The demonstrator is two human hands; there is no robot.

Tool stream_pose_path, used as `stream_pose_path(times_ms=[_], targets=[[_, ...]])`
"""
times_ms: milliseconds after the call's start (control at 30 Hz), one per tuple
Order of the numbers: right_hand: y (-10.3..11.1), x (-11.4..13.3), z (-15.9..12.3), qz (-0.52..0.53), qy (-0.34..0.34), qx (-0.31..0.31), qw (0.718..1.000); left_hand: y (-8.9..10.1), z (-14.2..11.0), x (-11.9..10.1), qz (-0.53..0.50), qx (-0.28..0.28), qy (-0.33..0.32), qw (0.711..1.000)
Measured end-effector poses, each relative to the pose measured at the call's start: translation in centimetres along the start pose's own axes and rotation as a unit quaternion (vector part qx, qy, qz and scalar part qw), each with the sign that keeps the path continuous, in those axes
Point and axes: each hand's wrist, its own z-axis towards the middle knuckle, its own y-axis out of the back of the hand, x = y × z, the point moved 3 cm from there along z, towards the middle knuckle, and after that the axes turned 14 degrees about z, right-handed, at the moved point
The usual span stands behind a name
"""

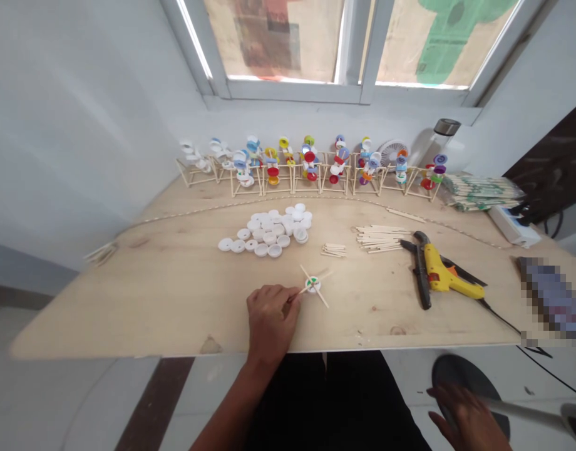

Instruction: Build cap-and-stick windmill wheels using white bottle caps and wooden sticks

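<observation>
On the wooden table, my left hand pinches one arm of a cross of thin wooden sticks. The cross lies over a white and green bottle cap. Off the table's front edge at lower right is my right hand, slightly blurred, fingers apart and holding nothing. White bottle caps lie in a cluster beyond my left hand. Close to the cross is a small bundle of short sticks. Further right are longer sticks and a yellow and black glue gun.
Along the back wall stands a row of small stick frames with colourful cap wheels. Behind them are a small fan and a bottle. Bagged sticks and a white power strip lie at right; a cord trails off the edge.
</observation>
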Motion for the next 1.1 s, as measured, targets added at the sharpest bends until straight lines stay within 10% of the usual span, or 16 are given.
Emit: stream_pose_path(times_ms=[267, 633, 867, 1100], targets=[[1.9, 4.1, 1.5, 0.135, 0.007, 0.104, 0.985, -0.4, -0.1, 0.2, 0.008, 0.017, -0.001, 1.000], [7.0, 14.7, 5.0, 0.220, 0.114, 0.013, 0.969, -0.2, 0.0, -0.1, 0.009, 0.018, -0.014, 1.000], [5.5, 20.7, 11.1, 0.319, 0.169, 0.033, 0.932, -0.2, 0.2, -0.1, -0.011, 0.030, -0.009, 0.999], [3.8, 19.7, 14.7, 0.399, 0.084, 0.033, 0.913, -0.2, 1.1, 0.7, -0.036, 0.061, -0.025, 0.997]])
